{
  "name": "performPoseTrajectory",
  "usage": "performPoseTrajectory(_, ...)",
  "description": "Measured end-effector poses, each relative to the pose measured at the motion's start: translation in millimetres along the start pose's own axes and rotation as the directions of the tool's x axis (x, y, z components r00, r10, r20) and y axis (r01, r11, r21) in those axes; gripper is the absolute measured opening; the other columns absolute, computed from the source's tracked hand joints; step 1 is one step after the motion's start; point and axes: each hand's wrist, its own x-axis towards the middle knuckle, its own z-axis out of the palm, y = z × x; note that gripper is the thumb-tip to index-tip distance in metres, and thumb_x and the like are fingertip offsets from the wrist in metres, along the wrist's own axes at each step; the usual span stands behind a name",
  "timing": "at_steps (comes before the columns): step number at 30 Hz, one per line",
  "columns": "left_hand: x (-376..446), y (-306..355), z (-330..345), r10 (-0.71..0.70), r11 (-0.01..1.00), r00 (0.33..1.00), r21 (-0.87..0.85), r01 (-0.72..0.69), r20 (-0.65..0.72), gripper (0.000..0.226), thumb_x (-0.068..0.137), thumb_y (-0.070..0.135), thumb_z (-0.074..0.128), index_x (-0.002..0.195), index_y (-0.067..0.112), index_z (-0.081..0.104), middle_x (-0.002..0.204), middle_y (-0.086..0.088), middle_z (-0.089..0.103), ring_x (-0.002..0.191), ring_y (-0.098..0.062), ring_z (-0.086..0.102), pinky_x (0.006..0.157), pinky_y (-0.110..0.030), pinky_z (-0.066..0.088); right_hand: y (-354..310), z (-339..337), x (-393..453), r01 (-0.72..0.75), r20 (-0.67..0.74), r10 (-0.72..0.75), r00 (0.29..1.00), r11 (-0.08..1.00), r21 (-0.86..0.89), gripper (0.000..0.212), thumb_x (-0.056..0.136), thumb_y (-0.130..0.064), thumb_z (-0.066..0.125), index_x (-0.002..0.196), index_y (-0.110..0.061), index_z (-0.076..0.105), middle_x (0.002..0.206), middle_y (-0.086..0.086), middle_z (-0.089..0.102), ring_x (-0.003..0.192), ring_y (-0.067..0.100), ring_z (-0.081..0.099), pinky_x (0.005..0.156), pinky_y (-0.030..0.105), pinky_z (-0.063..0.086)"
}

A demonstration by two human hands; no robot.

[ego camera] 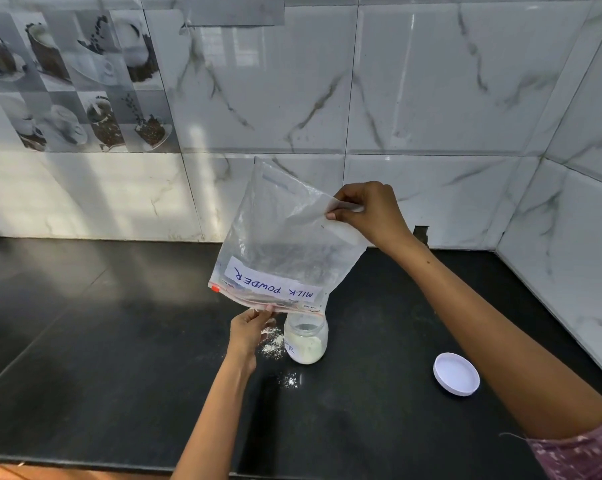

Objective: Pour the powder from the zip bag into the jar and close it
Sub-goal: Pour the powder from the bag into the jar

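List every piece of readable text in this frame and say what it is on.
"MILK POWDER": handwritten on a white label on the zip bag, upside down because the bag is inverted.
"ER": the only letters showing on the label of the jar; the rest curves out of sight.
Small print on the bag's zip strip: too small to read.
The lid and wall tiles carry no text.

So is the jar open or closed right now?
Open: the jar has no lid on its mouth, and the white lid lies apart on the counter.

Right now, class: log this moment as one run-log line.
zip bag inverted over jar | both hands holding bag | lid off | powder spilled
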Motion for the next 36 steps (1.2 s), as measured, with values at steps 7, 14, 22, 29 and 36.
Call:
performPoseTrajectory(7,1.3,0.4,1.9,0.011,0.996,0.990,-0.081,-0.023,-0.144,0.014,0.078,0.009,0.074,0.069,0.010,0.063,0.066,-0.004,0.061,0.064,-0.016,0.054,0.059,-0.022,0.043,1.5,0.3,-4.4,-0.016,0.044,0.016,0.999,1.000,-0.009,0.007,0.074,-0.013,0.076,0.076,-0.011,0.070,0.073,-0.001,0.069,0.068,-0.002,0.058,0.063,0.002,0.036)
performPoseTrajectory(14,2.6,-2.4,1.6,0.036,0.997,0.988,-0.064,-0.046,-0.153,0.013,0.076,0.009,0.075,0.069,0.010,0.064,0.068,-0.003,0.061,0.066,-0.014,0.054,0.061,-0.021,0.041,1.8,1.2,-11.8,0.002,0.054,-0.002,0.999,1.000,-0.003,0.009,0.074,-0.014,0.076,0.077,-0.009,0.070,0.073,-0.001,0.070,0.070,0.005,0.061,0.064,0.004,0.037)
performPoseTrajectory(22,4.5,-0.4,-6.2,-0.067,0.995,0.997,-0.075,0.064,-0.037,0.010,0.077,0.015,0.075,0.078,0.014,0.066,0.076,-0.001,0.067,0.073,-0.013,0.062,0.065,-0.025,0.046,-0.3,0.2,-12.5,0.048,0.034,-0.047,0.998,0.998,-0.033,0.010,0.076,-0.014,0.075,0.079,-0.006,0.070,0.076,0.001,0.071,0.074,0.009,0.062,0.068,0.008,0.040)
performPoseTrajectory(29,8.5,3.4,-16.5,-0.103,0.993,0.994,-0.046,0.105,0.038,0.015,0.080,0.012,0.072,0.093,0.008,0.066,0.087,-0.009,0.069,0.079,-0.018,0.065,0.066,-0.025,0.052,-6.1,9.4,-14.9,0.058,0.086,-0.054,0.995,0.998,-0.037,0.008,0.076,-0.014,0.074,0.080,-0.009,0.070,0.074,-0.004,0.067,0.070,0.004,0.057,0.064,0.002,0.036)
performPoseTrajectory(36,3.9,2.5,-17.2,-0.086,0.979,0.978,0.198,0.049,0.188,0.039,0.081,-0.004,0.065,0.118,0.006,0.056,0.110,-0.009,0.069,0.090,-0.014,0.065,0.074,-0.024,0.051,-7.8,5.2,-6.6,0.055,0.058,-0.054,0.997,0.998,-0.015,0.010,0.074,-0.013,0.076,0.078,-0.007,0.070,0.071,-0.004,0.065,0.066,0.000,0.057,0.063,0.003,0.036)
